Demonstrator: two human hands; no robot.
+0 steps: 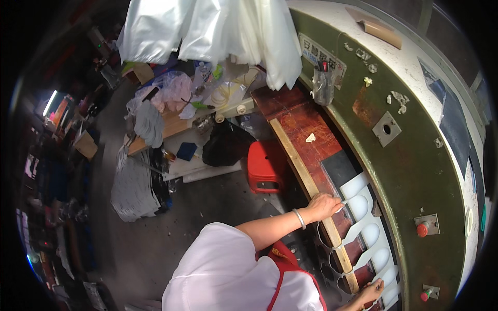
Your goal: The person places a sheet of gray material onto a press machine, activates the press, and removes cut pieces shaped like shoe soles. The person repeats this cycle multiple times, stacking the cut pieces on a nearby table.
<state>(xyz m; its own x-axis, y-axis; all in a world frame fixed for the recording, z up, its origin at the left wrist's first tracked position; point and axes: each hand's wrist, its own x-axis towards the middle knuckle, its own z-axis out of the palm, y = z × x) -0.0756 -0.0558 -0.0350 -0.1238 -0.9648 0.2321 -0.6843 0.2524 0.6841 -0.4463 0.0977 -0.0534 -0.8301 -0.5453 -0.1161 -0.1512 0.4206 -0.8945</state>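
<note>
Step in hand, as judged: the thin white sheet with a row of oval cut-outs is being laid out along the red-brown press bed, between the pale wooden strip and the curved green machine panel. The left hand pinches the sheet's upper edge, fingers drawn together. The right hand lies on the lower end, fingers apparently flat. The next move calls for both ends held even. The sheet looks limp and clean.

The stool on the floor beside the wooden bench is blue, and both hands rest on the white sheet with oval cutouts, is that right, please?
Not quite: the stool is red, as the head view shows. The rest holds: the left hand and right hand both rest on the white sheet with oval cutouts, by the wooden bench.
</note>
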